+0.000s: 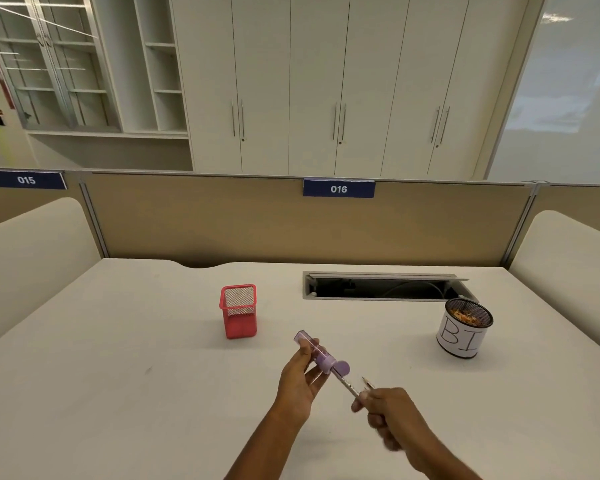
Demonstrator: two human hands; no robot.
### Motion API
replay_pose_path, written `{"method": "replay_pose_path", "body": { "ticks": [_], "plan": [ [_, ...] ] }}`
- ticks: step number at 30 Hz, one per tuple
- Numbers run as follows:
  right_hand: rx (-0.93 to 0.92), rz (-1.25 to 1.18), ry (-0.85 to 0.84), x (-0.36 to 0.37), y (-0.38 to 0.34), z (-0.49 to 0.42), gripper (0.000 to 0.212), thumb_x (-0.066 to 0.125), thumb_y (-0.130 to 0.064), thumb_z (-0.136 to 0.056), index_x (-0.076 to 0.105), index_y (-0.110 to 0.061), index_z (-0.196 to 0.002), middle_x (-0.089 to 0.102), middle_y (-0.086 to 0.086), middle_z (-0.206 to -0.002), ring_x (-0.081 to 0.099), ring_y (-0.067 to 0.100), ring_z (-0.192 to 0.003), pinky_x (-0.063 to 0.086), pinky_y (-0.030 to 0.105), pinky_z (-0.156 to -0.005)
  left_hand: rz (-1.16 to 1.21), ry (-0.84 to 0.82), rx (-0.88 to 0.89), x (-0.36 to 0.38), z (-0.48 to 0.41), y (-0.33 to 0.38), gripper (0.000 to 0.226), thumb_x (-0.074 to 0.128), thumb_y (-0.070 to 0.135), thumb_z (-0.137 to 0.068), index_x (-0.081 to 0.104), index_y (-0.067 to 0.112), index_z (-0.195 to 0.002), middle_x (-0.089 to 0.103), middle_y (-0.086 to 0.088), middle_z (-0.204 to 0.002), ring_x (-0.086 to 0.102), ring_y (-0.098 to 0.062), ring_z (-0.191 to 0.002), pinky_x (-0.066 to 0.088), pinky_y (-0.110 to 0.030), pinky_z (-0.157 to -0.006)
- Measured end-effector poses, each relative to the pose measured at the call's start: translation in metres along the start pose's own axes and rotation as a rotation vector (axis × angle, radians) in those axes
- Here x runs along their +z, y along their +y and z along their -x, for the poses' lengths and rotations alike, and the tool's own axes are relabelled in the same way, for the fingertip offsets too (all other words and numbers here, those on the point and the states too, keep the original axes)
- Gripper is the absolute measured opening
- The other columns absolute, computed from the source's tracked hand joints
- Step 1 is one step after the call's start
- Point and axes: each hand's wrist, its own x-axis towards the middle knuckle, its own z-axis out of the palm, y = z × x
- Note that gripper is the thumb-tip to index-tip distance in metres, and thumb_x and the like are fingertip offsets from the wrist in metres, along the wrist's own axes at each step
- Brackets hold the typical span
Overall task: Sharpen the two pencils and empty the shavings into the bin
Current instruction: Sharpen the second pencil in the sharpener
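The right hand (pixel 385 410) is motion-blurred, its grip curled round a pencil (pixel 347 386) whose far end disappears into the purple sharpener (pixel 317 355). A 2nd pencil (pixel 368 383) shows only its tip above the same fist, the rest hidden. The left hand (pixel 300 379) has its grip clasped round the sharpener, above the counter (pixel 118 358) near its front middle. The bin (pixel 463 336), right and well apart, holds shavings (pixel 466 317); its label reads only "BI", the rest out of sight. A red mesh holder (pixel 239 313) stands left, with bare counter between.

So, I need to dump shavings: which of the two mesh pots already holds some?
The round black pot with the white label; the square red pot shows none.
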Motion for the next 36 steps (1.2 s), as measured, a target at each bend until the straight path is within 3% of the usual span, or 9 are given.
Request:
{"method": "replay_pose_path", "body": {
  "ticks": [3,6,13,16,19,22,24,31,36],
  "plan": [
    [0.332,-0.516,-0.201,-0.003,-0.007,0.006,0.029,0.046,-0.019,-0.095,0.055,-0.005,-0.072,0.028,-0.004,-0.039,0.02,0.004,-0.026,0.013,0.005,-0.029,0.013,-0.052,-0.044,0.0,0.001,0.004,0.023,0.042,0.019,-0.096,0.06,0.005,-0.094,0.067,-0.011,-0.08,0.063,-0.024,-0.073,0.057,-0.024,-0.05],
    [0.313,-0.44,-0.18,-0.001,-0.007,0.005,0.029,0.046,-0.025,-0.095,0.056,-0.004,-0.079,0.033,-0.003,-0.04,0.021,0.004,-0.027,0.014,0.009,-0.028,-0.015,-0.075,-0.04,0.002,0.0,0.008,0.023,0.043,0.016,-0.095,0.063,0.006,-0.09,0.068,-0.012,-0.079,0.064,-0.026,-0.074,0.058,-0.026,-0.051],
    [-0.453,0.44,0.259,0.0,-0.001,-0.004,0.016,0.067,-0.013,-0.081,0.058,-0.023,-0.073,0.058,-0.007,-0.066,0.046,0.002,-0.045,0.035,0.01,-0.046,0.092,-0.017,-0.031,0.004,-0.005,0.008,0.02,0.046,0.017,-0.094,0.061,0.004,-0.088,0.062,-0.013,-0.09,0.059,-0.03,-0.082,0.056,-0.029,-0.048],
    [-0.802,0.956,0.511,-0.004,0.009,-0.013,0.008,0.063,-0.014,-0.069,0.062,-0.021,-0.066,0.057,-0.006,-0.055,0.052,0.01,-0.041,0.023,0.012,-0.04,0.195,-0.023,-0.065,0.004,-0.002,0.002,0.021,0.047,0.017,-0.093,0.06,0.001,-0.086,0.062,-0.015,-0.091,0.062,-0.031,-0.079,0.057,-0.032,-0.047],
    [-0.946,1.068,0.586,-0.004,0.012,-0.017,0.012,0.049,-0.022,-0.074,0.057,-0.023,-0.065,0.051,-0.003,-0.047,0.048,0.016,-0.035,0.015,0.015,-0.039,0.214,-0.031,-0.066,0.005,-0.001,-0.002,0.023,0.046,0.019,-0.094,0.06,0.002,-0.087,0.062,-0.016,-0.092,0.064,-0.031,-0.078,0.057,-0.033,-0.049],
    [-0.721,0.869,0.577,-0.002,0.012,-0.014,0.016,0.052,-0.018,-0.084,0.057,-0.027,-0.071,0.055,-0.004,-0.054,0.051,0.014,-0.046,0.022,0.017,-0.042,0.134,-0.05,-0.025,0.008,-0.001,0.0,0.022,0.045,0.019,-0.094,0.061,0.005,-0.089,0.063,-0.015,-0.092,0.06,-0.03,-0.085,0.057,-0.029,-0.052],
    [-0.507,0.58,0.392,-0.001,0.008,-0.013,0.025,0.052,-0.017,-0.09,0.062,-0.025,-0.068,0.059,-0.003,-0.06,0.052,0.015,-0.057,0.034,0.021,-0.052,0.071,-0.07,-0.004,0.013,0.0,0.003,0.021,0.044,0.018,-0.095,0.061,0.007,-0.09,0.063,-0.013,-0.092,0.06,-0.029,-0.085,0.057,-0.027,-0.054],
    [0.287,-0.507,-0.197,-0.01,-0.018,0.003,0.028,0.045,-0.018,-0.095,0.055,-0.005,-0.073,0.029,-0.004,-0.038,0.02,0.004,-0.026,0.013,0.006,-0.028,0.045,-0.113,-0.031,0.02,-0.001,0.006,0.026,0.04,0.019,-0.096,0.062,0.006,-0.089,0.061,-0.012,-0.088,0.058,-0.026,-0.08,0.057,-0.025,-0.05],
    [0.124,-0.325,-0.165,-0.008,-0.02,0.004,0.018,0.049,-0.023,-0.094,0.057,-0.008,-0.087,0.042,-0.002,-0.047,0.023,0.004,-0.032,0.016,0.011,-0.03,0.014,-0.095,-0.033,0.016,-0.008,0.007,0.024,0.042,0.018,-0.096,0.062,0.005,-0.091,0.062,-0.013,-0.088,0.059,-0.026,-0.08,0.057,-0.026,-0.053]
  ]
}}
